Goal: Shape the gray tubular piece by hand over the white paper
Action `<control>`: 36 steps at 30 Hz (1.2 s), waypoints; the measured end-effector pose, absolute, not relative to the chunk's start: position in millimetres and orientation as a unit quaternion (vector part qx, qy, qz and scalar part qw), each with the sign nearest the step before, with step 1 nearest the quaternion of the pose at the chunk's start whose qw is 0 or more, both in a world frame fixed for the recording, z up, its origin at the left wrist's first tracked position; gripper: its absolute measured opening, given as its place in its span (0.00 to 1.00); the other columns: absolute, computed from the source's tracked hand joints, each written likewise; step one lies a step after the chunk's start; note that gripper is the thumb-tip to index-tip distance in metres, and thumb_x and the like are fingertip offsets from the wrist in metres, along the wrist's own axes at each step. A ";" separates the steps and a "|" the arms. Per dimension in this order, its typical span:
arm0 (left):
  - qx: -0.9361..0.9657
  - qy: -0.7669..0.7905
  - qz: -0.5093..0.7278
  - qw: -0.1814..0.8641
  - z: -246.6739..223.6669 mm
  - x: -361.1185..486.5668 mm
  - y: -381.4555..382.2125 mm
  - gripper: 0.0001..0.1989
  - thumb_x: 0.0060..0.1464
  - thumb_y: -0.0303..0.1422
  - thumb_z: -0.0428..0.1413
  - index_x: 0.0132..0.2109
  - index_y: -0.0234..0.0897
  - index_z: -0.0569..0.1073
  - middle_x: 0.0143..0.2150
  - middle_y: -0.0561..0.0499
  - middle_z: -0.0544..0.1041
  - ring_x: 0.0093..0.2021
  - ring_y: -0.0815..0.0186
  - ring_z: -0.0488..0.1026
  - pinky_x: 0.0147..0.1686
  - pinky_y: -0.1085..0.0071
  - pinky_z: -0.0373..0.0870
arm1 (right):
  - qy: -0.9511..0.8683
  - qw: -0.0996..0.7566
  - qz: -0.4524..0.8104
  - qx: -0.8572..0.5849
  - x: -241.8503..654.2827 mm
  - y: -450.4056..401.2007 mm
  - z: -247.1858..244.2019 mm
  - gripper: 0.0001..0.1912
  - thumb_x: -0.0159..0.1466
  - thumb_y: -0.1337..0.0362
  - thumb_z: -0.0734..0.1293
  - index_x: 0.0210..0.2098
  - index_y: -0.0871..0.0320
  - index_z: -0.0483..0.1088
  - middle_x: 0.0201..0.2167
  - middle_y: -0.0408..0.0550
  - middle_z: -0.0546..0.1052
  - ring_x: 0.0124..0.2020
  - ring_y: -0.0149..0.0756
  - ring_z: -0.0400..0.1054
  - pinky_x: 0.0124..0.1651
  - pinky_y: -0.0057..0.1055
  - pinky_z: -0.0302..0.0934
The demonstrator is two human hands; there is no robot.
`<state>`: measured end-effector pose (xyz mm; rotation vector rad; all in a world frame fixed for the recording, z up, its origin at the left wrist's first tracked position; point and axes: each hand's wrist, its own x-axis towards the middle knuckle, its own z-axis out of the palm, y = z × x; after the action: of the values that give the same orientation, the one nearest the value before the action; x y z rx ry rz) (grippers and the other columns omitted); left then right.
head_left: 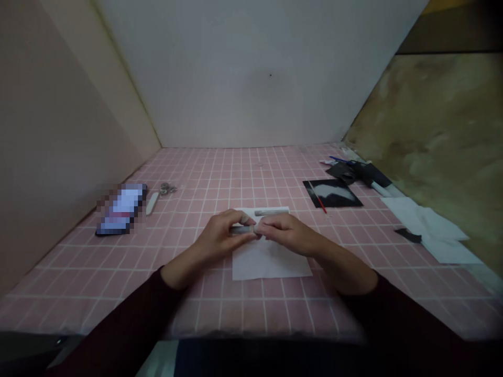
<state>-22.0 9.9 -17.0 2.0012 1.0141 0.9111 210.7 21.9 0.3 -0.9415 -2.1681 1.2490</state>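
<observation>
My left hand (223, 230) is closed round a thin grey tube-like stick (240, 229), holding it level just above a white sheet of paper (267, 264). At the stick's right end, the fingers of my right hand (286, 231) are pinched together on its tip. What else the right fingertips may hold is too small to make out. Just beyond my hands, a second grey stick (271, 211) lies on the paper's far part.
Left on the pink checked tablecloth (188, 288) are a phone (122, 208), a flat white strip (152, 203) and several small grey rings (165, 188). To the right lie a black sheet (349, 199) with a red thin stick (321, 202), dark scraps (343, 172) and white papers (436, 230).
</observation>
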 end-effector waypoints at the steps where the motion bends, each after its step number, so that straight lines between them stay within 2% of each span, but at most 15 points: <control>1: 0.749 0.393 0.359 0.395 -16.8 -22.2 10.2 0.09 0.56 0.37 0.64 0.41 0.36 0.77 0.38 0.49 0.78 0.39 0.64 0.74 0.40 0.68 0.67 | -0.810 0.229 0.416 -0.345 211.1 20.2 4.3 0.19 0.69 0.54 0.60 0.31 0.61 0.73 0.25 0.43 0.69 0.28 0.31 0.61 0.34 0.30 0.53; 3: 0.699 0.390 0.370 0.473 -16.7 -22.6 10.9 0.10 0.54 0.37 0.64 0.39 0.35 0.76 0.37 0.51 0.77 0.38 0.65 0.73 0.39 0.69 0.66 | -0.851 0.220 0.327 -0.347 214.3 17.4 11.7 0.18 0.71 0.56 0.60 0.33 0.61 0.73 0.26 0.44 0.70 0.28 0.31 0.62 0.33 0.30 0.53; 8: 0.582 0.389 0.348 0.624 -20.6 -19.9 10.7 0.13 0.50 0.37 0.66 0.38 0.34 0.75 0.32 0.53 0.74 0.32 0.69 0.70 0.34 0.72 0.64 | -0.919 0.224 0.157 -0.285 220.8 17.6 6.0 0.12 0.72 0.63 0.59 0.43 0.63 0.73 0.37 0.54 0.77 0.37 0.39 0.69 0.41 0.35 0.59; 15: 0.552 0.410 0.357 0.633 -20.5 -15.4 8.1 0.13 0.48 0.35 0.68 0.38 0.35 0.75 0.34 0.53 0.76 0.32 0.70 0.71 0.34 0.72 0.64 | -0.910 0.247 0.158 -0.293 222.8 22.3 -14.2 0.10 0.72 0.63 0.60 0.42 0.60 0.71 0.36 0.53 0.78 0.36 0.39 0.70 0.42 0.35 0.60; 18: 0.558 0.410 0.354 0.629 -18.8 -14.0 7.3 0.12 0.48 0.34 0.68 0.38 0.36 0.74 0.32 0.55 0.75 0.31 0.70 0.71 0.33 0.72 0.65 | -0.912 0.235 0.178 -0.286 220.7 19.2 -11.3 0.14 0.72 0.61 0.58 0.37 0.61 0.70 0.32 0.52 0.76 0.33 0.37 0.68 0.38 0.34 0.58; 20: 0.592 0.415 0.362 0.588 -17.4 -15.4 8.3 0.11 0.49 0.34 0.67 0.37 0.36 0.75 0.33 0.54 0.75 0.32 0.69 0.71 0.35 0.71 0.67 | -0.910 0.220 0.202 -0.289 225.2 20.5 -6.0 0.16 0.72 0.60 0.57 0.32 0.60 0.69 0.28 0.48 0.73 0.29 0.34 0.64 0.35 0.32 0.55; 24: 0.684 0.430 0.393 0.439 -16.9 -19.8 11.2 0.09 0.53 0.34 0.66 0.40 0.37 0.76 0.38 0.51 0.76 0.40 0.65 0.73 0.42 0.68 0.68 | -0.847 0.220 0.337 -0.348 235.3 27.3 0.4 0.19 0.71 0.55 0.59 0.33 0.61 0.73 0.24 0.42 0.67 0.25 0.30 0.59 0.31 0.30 0.52; 29: 0.815 0.364 0.359 0.272 -19.4 -17.6 9.8 0.08 0.55 0.34 0.64 0.42 0.38 0.76 0.38 0.49 0.78 0.42 0.60 0.74 0.43 0.64 0.69 | -0.780 0.214 0.493 -0.320 225.9 31.9 -10.4 0.21 0.68 0.52 0.59 0.31 0.61 0.75 0.22 0.42 0.66 0.26 0.30 0.59 0.31 0.30 0.54; 31: 0.837 0.355 0.367 0.197 -19.4 -18.1 10.4 0.08 0.56 0.32 0.64 0.42 0.38 0.76 0.40 0.47 0.79 0.45 0.58 0.74 0.46 0.61 0.69 | -0.730 0.211 0.552 -0.344 226.0 34.5 -13.5 0.20 0.66 0.52 0.62 0.29 0.61 0.75 0.19 0.40 0.64 0.22 0.28 0.55 0.28 0.29 0.52; 34: 0.840 0.367 0.372 0.145 -20.0 -19.7 12.5 0.08 0.57 0.31 0.63 0.43 0.38 0.75 0.41 0.46 0.79 0.45 0.57 0.74 0.46 0.60 0.69 | -0.676 0.221 0.590 -0.382 227.8 36.0 -14.2 0.20 0.65 0.52 0.64 0.29 0.61 0.76 0.16 0.37 0.57 0.19 0.26 0.48 0.25 0.28 0.49; 36: 0.850 0.359 0.358 0.140 -21.0 -19.7 13.1 0.08 0.56 0.33 0.64 0.42 0.38 0.75 0.38 0.47 0.80 0.44 0.57 0.75 0.46 0.59 0.69 | -0.680 0.210 0.592 -0.379 226.8 34.7 -13.1 0.20 0.65 0.51 0.64 0.29 0.61 0.76 0.16 0.38 0.58 0.19 0.27 0.50 0.25 0.28 0.49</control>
<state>-19.7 13.1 -21.0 2.4566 1.0367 1.0348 226.8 34.7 -13.1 -1.0542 -1.8894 1.6451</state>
